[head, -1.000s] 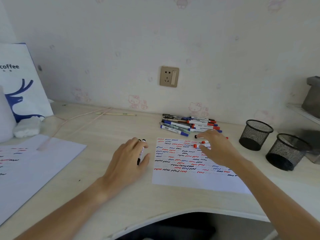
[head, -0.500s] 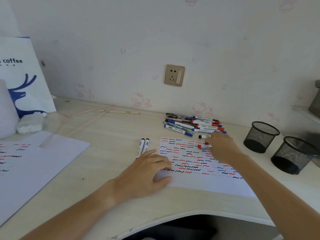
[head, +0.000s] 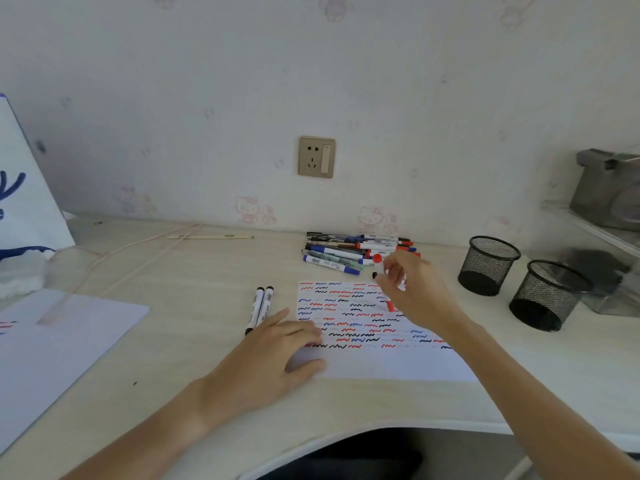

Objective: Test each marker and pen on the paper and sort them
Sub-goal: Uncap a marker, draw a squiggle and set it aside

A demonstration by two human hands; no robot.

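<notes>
Bare desk (head: 194, 341) lies open left of the two black markers (head: 259, 308); the marker pile (head: 349, 252) and two mesh cups (head: 519, 282) block the far right.

no readable text, only blurred print on the marker (head: 328, 264) labels

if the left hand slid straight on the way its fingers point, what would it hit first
The left hand lies flat, fingers pointing right over the paper. Sliding on, it would probably meet the right forearm first, though height is unclear.
</notes>
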